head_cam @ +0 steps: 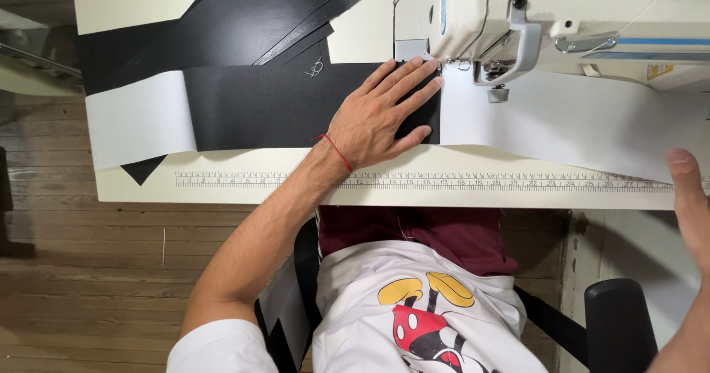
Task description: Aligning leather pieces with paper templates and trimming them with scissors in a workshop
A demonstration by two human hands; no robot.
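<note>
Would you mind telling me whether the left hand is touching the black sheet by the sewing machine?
Touching: the head view shows the left hand pressed flat, fingers spread, on the black sheet.

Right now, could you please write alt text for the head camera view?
A left hand presses black fabric flat beside a white sewing machine. The right hand rests open at the table edge, near white fabric.

Scene evenly and brightly lit from above. Soft shadow cast under table [133, 188] edge onto wooden floor [89, 269]. Faint sheen seen on black sheet [259, 107]. Focus sharp at centre; right hand [691, 203] at frame edge slightly blurred.
</note>
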